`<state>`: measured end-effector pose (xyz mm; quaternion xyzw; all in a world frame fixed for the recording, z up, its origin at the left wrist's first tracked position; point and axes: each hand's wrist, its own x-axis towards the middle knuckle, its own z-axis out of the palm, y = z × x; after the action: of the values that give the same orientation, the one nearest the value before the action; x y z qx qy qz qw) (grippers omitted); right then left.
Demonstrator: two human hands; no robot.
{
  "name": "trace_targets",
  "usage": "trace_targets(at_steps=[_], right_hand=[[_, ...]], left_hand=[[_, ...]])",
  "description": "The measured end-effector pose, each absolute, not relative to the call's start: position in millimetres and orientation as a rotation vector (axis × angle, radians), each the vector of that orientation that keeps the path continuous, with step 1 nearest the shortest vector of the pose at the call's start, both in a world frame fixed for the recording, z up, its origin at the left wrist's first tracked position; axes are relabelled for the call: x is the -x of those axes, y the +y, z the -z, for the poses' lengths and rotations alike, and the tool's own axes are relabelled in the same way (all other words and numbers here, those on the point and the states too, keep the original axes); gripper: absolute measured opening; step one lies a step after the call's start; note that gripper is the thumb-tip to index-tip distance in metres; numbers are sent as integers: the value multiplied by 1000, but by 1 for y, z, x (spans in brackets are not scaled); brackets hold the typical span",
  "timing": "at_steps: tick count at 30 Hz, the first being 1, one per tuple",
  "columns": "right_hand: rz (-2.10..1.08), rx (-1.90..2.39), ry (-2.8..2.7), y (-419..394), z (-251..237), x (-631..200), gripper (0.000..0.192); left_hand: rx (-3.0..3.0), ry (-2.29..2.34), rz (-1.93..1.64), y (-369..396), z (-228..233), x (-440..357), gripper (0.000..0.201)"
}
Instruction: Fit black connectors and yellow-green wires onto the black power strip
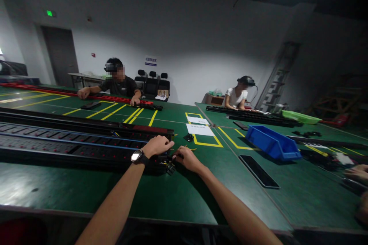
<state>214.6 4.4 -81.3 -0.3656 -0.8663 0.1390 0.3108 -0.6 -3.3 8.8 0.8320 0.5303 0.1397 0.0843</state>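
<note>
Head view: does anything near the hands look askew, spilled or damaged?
Nothing stands out. Both hands, left hand and right hand, work at the end of the long black power strip, where loose wires show.

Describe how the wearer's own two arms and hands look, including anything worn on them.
Both forearms are bare, with no sleeves in view and no gloves. The left hand has a wristwatch just behind it, with a pale shiny face on a dark strap. The right hand and its wrist carry nothing: no watch or band. I cannot make out rings on either hand in this dim light.
</note>
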Motion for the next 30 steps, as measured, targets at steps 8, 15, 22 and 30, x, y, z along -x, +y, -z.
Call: trace_targets(at_steps=[8,15,22,30], right_hand=[[-388,1072,-2200,8,81,-212,23],[-474,1122,-2173,11,79,-212,14],[-439,1127,-2215,11,77,-213,8],[-298,1156,-2294,10,84,-200,18]], left_hand=[[-2495,1587,-424,1,-4,1,62],[-2510,1592,-359,-3,-8,1,42],[-2462,1615,-387,-6,-8,1,64],[-2489,1656,-357,1,2,1,71]])
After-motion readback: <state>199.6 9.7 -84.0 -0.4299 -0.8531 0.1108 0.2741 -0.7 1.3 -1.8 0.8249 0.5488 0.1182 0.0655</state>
